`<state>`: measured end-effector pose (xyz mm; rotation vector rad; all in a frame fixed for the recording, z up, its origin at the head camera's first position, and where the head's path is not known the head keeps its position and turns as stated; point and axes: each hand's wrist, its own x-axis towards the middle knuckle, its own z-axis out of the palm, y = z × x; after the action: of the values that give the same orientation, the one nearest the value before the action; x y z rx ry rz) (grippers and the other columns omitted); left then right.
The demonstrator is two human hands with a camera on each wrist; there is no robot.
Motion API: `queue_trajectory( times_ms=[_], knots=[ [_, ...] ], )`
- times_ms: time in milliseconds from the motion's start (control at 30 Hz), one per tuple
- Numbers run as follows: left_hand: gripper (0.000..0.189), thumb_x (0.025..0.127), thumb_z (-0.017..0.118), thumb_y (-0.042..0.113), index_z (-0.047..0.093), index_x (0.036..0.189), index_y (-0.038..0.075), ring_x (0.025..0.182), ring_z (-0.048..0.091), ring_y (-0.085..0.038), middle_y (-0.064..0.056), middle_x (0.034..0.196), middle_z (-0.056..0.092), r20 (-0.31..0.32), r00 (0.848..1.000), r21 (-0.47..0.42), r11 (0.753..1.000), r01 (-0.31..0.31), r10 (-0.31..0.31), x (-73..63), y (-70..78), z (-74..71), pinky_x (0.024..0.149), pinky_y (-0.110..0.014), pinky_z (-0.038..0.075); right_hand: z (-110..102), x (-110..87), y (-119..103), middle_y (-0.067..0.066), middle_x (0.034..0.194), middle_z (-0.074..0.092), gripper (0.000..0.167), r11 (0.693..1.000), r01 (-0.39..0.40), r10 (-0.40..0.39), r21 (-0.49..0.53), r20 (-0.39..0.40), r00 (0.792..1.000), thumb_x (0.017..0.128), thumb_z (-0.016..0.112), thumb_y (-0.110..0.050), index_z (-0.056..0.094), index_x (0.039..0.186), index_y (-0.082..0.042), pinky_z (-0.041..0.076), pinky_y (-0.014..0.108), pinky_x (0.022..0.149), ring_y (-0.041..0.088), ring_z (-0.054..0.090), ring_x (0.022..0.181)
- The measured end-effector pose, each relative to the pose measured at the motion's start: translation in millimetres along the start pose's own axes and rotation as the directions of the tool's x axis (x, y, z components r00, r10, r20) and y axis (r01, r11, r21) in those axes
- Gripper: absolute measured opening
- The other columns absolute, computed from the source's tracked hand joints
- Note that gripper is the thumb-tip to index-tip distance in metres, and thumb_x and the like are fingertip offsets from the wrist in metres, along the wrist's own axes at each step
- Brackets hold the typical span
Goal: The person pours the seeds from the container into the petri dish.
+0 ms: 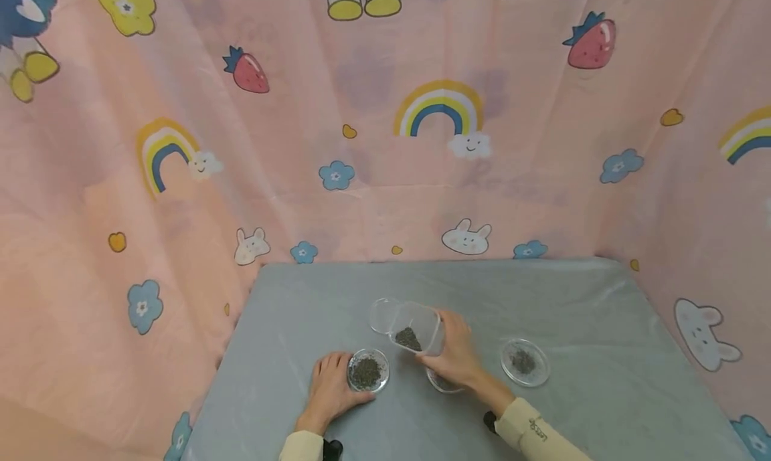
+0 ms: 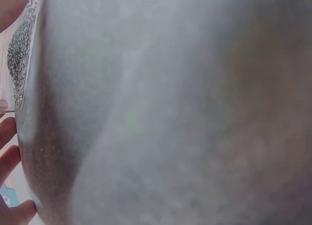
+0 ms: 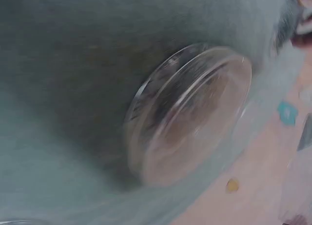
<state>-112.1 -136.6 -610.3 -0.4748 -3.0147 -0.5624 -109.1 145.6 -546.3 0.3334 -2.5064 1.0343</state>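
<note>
In the head view my left hand holds a round clear petri dish on the table, thumb at its near edge and fingers along its left side. A heap of dark green dried flakes lies in it. The dish's edge also shows in the left wrist view, with flakes inside. My right hand grips a tilted clear plastic box by its right side. Its round lid hangs open to the left, and dark flakes are gathered in its lower corner.
Beneath my right hand stands another clear dish, partly hidden in the head view. Further right, a third dish contains a smaller heap of flakes. A grey cloth covers the table; a pink patterned curtain hangs behind it.
</note>
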Motion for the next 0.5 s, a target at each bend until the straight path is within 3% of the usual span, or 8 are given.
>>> queue_trajectory(
  times_ms=[200, 300, 500],
  knots=[
    [0.09, 0.06, 0.081, 0.065, 0.057, 0.126, 0.009, 0.116, 0.049, -0.031, -0.008, 0.118, 0.056, -0.002, 1.0, 0.009, 1.0, 0.008, -0.008, -0.5, -0.7, 1.3, 0.101, -0.052, 0.033, -40, -21.2, 25, 0.026, 0.126, 0.05, 0.086, 0.973, -0.226, 0.227, 0.055, -0.032, 0.973, 0.066, 0.089, -0.018, 0.042, 0.135, 0.006, 0.041, 0.057, 0.091, 0.041, 0.049, 0.113],
    [0.09, 0.06, 0.08, 0.066, 0.057, 0.126, 0.009, 0.116, 0.049, -0.031, -0.008, 0.118, 0.056, 0.004, 1.0, 0.008, 1.0, 0.0, 0.0, 0.3, -1.0, 0.8, 0.101, -0.052, 0.033, -58, -36.4, 40, 0.027, 0.125, 0.05, 0.085, 0.954, -0.298, 0.298, 0.017, -0.08, 0.951, 0.067, 0.088, -0.019, 0.042, 0.134, 0.008, 0.04, 0.057, 0.09, 0.042, 0.048, 0.112],
    [0.09, 0.06, 0.08, 0.066, 0.058, 0.125, 0.009, 0.115, 0.05, -0.03, -0.008, 0.118, 0.056, 0.012, 1.0, 0.017, 1.0, 0.001, -0.001, 0.3, -0.4, -1.0, 0.101, -0.052, 0.034, -90, -64.8, 61, 0.031, 0.122, 0.047, 0.087, 0.921, -0.389, 0.39, 0.038, -0.143, 0.91, 0.067, 0.089, -0.016, 0.04, 0.132, 0.013, 0.039, 0.054, 0.085, 0.044, 0.046, 0.108]
  ],
)
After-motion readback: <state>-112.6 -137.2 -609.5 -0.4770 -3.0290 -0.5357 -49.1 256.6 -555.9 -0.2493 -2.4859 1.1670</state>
